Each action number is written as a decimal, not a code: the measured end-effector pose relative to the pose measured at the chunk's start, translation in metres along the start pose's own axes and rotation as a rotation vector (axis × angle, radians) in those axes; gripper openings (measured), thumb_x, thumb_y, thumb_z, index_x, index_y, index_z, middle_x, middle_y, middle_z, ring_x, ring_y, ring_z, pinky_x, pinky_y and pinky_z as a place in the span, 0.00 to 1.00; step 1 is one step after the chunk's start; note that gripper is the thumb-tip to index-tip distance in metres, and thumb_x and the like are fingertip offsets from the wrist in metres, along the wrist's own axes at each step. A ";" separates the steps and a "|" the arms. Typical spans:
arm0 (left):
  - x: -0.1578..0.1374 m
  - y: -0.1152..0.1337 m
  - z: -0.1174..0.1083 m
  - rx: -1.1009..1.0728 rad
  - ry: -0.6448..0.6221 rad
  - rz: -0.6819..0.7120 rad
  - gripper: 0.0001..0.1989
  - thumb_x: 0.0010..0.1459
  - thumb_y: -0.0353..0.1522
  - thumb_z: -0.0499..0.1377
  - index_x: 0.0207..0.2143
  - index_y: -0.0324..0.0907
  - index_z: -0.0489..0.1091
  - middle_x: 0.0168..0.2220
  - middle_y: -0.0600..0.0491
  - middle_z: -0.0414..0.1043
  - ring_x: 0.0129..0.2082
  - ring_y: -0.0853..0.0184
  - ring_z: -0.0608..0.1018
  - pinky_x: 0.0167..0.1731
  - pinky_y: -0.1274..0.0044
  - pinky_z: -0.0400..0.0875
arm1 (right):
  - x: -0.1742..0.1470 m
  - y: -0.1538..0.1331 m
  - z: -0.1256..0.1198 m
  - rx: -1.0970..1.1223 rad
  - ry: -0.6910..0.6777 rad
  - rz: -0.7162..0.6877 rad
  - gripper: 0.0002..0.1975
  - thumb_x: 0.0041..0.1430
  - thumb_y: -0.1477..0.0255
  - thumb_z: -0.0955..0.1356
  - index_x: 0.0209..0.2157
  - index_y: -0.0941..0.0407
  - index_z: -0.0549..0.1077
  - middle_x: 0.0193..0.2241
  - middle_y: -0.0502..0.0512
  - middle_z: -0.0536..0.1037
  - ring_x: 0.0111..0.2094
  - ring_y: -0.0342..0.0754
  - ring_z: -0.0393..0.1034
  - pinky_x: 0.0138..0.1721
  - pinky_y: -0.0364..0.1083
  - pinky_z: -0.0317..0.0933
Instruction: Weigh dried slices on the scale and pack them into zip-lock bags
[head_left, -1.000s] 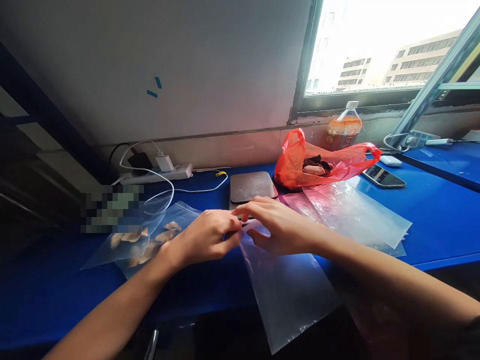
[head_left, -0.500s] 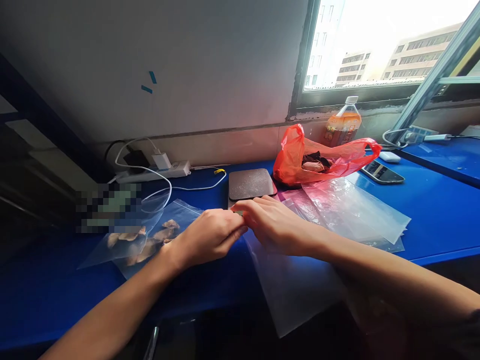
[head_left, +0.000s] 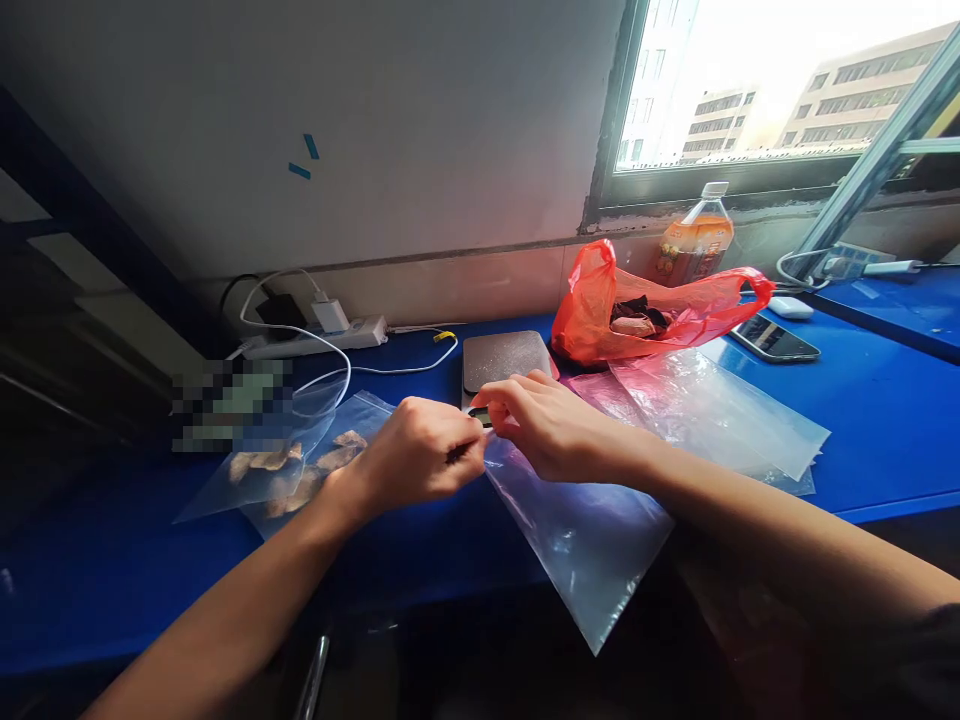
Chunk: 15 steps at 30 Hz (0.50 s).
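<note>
A clear plastic zip bag (head_left: 581, 540) hangs from my hands over the table's front edge, its lower corner pointing down. My right hand (head_left: 555, 430) is closed on the bag's upper edge, thumb and fingers pinched together. Beside it, my left hand (head_left: 424, 450) is curled with its fingertips at the bag's upper corner; the exact grip is partly hidden. Just behind the hands lies a small flat scale (head_left: 506, 362), its front partly covered by the right fingers. To the left, zip bags with brown dried pieces (head_left: 334, 455) lie by my left forearm.
A red plastic bag (head_left: 589, 315) with dark and pinkish pieces stands behind a stack of clear bags (head_left: 739, 410). Further right are a phone (head_left: 776, 338) and a white case (head_left: 790, 307). A drink bottle (head_left: 697, 240) stands by the window. A power strip (head_left: 360, 332) with cables lies along the wall.
My hands have drawn slightly apart at the bag's upper edge, and the right fingers have lifted. The hanging bag has swung and narrowed. The view has shifted slightly.
</note>
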<state>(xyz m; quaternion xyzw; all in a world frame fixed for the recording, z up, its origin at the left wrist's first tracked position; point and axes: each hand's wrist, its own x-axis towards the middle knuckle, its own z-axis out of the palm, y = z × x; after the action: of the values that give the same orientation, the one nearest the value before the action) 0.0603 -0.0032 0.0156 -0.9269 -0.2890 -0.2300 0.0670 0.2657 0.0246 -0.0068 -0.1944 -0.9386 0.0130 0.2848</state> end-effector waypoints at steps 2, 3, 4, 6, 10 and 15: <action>0.000 -0.001 -0.006 0.002 -0.003 -0.005 0.15 0.57 0.27 0.51 0.18 0.40 0.65 0.16 0.56 0.66 0.17 0.73 0.66 0.20 0.78 0.59 | 0.000 0.006 -0.002 0.005 0.035 0.011 0.16 0.62 0.79 0.60 0.51 0.58 0.59 0.37 0.59 0.76 0.39 0.51 0.68 0.41 0.52 0.59; 0.000 -0.002 -0.009 0.001 -0.002 -0.005 0.15 0.57 0.27 0.50 0.17 0.40 0.65 0.16 0.56 0.66 0.17 0.73 0.65 0.20 0.78 0.58 | 0.000 0.009 -0.004 0.010 0.048 0.024 0.15 0.62 0.80 0.60 0.51 0.58 0.59 0.36 0.58 0.75 0.38 0.51 0.68 0.42 0.52 0.59; 0.000 -0.002 -0.012 -0.003 0.000 -0.006 0.15 0.57 0.27 0.50 0.17 0.40 0.64 0.16 0.56 0.65 0.17 0.73 0.65 0.20 0.78 0.58 | 0.000 0.012 -0.006 0.016 0.060 0.038 0.15 0.62 0.80 0.61 0.50 0.57 0.59 0.36 0.58 0.75 0.38 0.50 0.68 0.42 0.52 0.59; 0.000 -0.003 -0.017 -0.019 0.011 -0.013 0.15 0.57 0.26 0.50 0.17 0.40 0.64 0.16 0.57 0.64 0.17 0.74 0.63 0.20 0.79 0.58 | 0.000 0.018 -0.011 0.026 0.093 0.054 0.14 0.62 0.79 0.61 0.49 0.57 0.59 0.36 0.58 0.75 0.37 0.50 0.68 0.42 0.51 0.60; 0.001 -0.003 -0.024 -0.081 0.036 -0.058 0.16 0.57 0.26 0.49 0.16 0.40 0.59 0.15 0.59 0.58 0.16 0.75 0.60 0.19 0.79 0.55 | 0.000 0.029 -0.021 0.026 0.149 0.068 0.13 0.61 0.79 0.61 0.47 0.57 0.59 0.36 0.58 0.74 0.37 0.49 0.67 0.41 0.50 0.60; -0.003 -0.005 -0.040 -0.158 0.010 -0.186 0.17 0.57 0.29 0.49 0.15 0.41 0.54 0.15 0.59 0.52 0.16 0.75 0.56 0.18 0.78 0.51 | -0.007 0.059 -0.026 -0.034 0.168 0.116 0.16 0.57 0.81 0.60 0.47 0.57 0.60 0.33 0.55 0.72 0.33 0.47 0.65 0.36 0.48 0.60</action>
<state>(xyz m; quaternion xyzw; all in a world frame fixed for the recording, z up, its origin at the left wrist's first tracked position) 0.0400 -0.0107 0.0491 -0.8972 -0.3546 -0.2620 -0.0266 0.3063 0.0740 0.0033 -0.2535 -0.8987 -0.0028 0.3579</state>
